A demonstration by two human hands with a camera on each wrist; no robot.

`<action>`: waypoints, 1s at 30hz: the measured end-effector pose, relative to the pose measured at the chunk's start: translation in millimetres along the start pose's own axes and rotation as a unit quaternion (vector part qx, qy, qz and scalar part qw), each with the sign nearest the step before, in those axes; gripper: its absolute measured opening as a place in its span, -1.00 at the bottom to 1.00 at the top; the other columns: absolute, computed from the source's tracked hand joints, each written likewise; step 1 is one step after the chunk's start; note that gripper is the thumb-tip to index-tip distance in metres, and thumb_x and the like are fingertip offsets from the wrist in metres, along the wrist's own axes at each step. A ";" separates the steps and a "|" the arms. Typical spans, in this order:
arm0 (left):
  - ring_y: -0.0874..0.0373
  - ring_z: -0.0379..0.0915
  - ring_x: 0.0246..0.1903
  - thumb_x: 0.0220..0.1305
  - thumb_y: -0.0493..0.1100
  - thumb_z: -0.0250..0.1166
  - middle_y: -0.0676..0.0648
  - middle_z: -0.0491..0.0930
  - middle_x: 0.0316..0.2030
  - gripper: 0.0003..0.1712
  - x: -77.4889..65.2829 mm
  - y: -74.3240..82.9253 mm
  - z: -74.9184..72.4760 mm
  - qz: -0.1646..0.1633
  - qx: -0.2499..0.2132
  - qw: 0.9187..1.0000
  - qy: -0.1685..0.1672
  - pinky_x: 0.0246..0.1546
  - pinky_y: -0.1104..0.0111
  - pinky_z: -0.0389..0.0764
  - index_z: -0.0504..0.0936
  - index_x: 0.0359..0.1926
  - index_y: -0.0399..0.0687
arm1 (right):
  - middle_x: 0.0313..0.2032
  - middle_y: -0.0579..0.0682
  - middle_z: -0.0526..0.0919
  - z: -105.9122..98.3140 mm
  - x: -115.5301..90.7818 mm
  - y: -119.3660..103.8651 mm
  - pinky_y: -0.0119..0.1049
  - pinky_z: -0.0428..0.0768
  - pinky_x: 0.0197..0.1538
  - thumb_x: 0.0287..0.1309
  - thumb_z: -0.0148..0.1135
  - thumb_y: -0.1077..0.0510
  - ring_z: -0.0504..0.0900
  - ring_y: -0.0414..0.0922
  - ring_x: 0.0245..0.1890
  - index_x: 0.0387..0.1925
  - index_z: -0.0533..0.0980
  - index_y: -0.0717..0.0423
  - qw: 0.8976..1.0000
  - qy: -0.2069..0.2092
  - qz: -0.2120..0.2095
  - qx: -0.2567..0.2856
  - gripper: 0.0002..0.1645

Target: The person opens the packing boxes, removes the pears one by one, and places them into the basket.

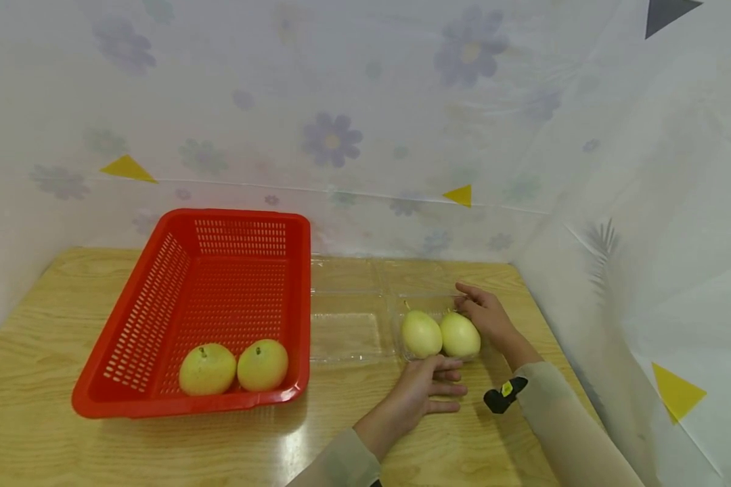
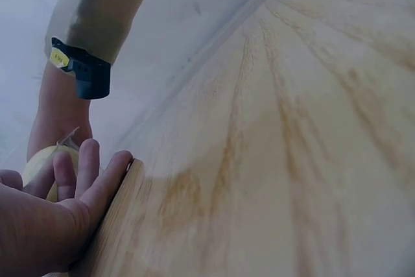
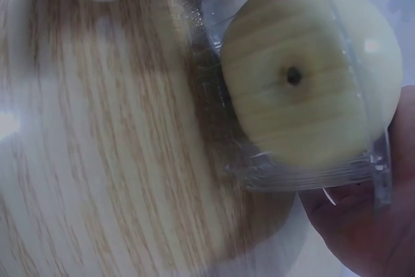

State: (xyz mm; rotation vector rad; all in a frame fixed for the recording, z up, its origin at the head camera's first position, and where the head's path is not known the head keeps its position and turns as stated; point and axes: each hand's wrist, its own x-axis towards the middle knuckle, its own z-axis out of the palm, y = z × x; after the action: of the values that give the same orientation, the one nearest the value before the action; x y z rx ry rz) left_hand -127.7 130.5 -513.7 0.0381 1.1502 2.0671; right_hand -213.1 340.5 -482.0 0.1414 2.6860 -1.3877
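Two yellow-green pears (image 1: 421, 334) sit side by side in a clear plastic container (image 1: 405, 346) at the right of the table. At its back right corner, my right hand (image 1: 492, 319) holds the container's edge with bent fingers, some hidden behind a pear. My left hand (image 1: 415, 399) is at the front, its upper fingers against the front wall and the others loosely extended over the wood. In the right wrist view, one pear (image 3: 305, 95) shows through the clear wall, with part of my right hand (image 3: 369, 225) beside it. The left wrist view shows my left hand's spread fingers (image 2: 91, 170).
A red perforated basket (image 1: 309, 297) stands on the left, with two more pears (image 1: 207, 369) at its near end. Between basket and pears lies another clear plastic tray (image 1: 347, 335). Clear lids (image 1: 417, 274) extend toward the back. A patterned sheet (image 1: 365, 101) borders the wooden table (image 1: 219, 453).
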 end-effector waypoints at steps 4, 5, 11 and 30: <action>-0.01 0.67 -0.14 0.40 0.04 0.10 -0.14 0.59 -0.12 -0.49 -0.5 -0.4 0.2 0.003 0.003 1.000 0.000 -0.11 0.03 0.70 0.60 0.10 -0.28 | 0.22 0.28 0.52 -0.4 -0.9 3.0 0.00 0.54 0.21 0.53 -0.09 0.03 0.52 0.17 0.21 0.51 0.15 0.11 1.000 0.010 0.002 0.007 -0.37; -0.01 0.67 -0.14 0.40 0.03 0.09 -0.15 0.59 -0.12 -0.49 -0.4 -0.8 0.4 0.004 0.002 1.000 0.002 -0.12 0.02 0.70 0.61 0.10 -0.28 | 0.23 0.28 0.51 -0.6 -1.7 3.3 0.03 0.53 0.21 0.53 -0.08 -0.02 0.52 0.17 0.21 0.52 0.14 0.09 1.000 0.014 0.002 0.007 -0.35; -0.01 0.68 -0.14 0.39 0.01 0.11 -0.17 0.61 -0.11 -0.51 0.3 -2.1 1.5 0.001 0.004 1.000 0.010 -0.13 0.03 0.71 0.63 0.07 -0.30 | 0.41 0.29 0.27 -3.7 -14.3 4.5 0.09 0.43 0.32 0.52 -0.12 -0.18 0.37 0.21 0.36 0.55 0.06 0.06 0.995 0.050 0.015 0.082 -0.25; 0.03 0.68 -0.21 0.37 0.00 0.15 -0.08 0.73 -0.27 -0.57 -8.1 7.7 6.9 -0.032 0.131 0.990 -0.030 -0.18 0.12 0.71 0.72 -0.10 -0.28 | 0.58 0.18 -0.22 8.2 -54.8 23.9 0.41 0.04 0.38 0.35 0.23 -0.05 -0.15 0.33 0.52 0.59 -0.31 -0.10 0.994 -0.018 -0.092 -0.047 0.11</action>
State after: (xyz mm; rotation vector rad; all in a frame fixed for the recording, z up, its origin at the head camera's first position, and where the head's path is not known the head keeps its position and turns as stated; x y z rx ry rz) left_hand -124.0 128.0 -501.4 0.1854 1.3605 1.8355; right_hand -155.1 346.0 -497.9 -0.1428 2.7875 -1.2918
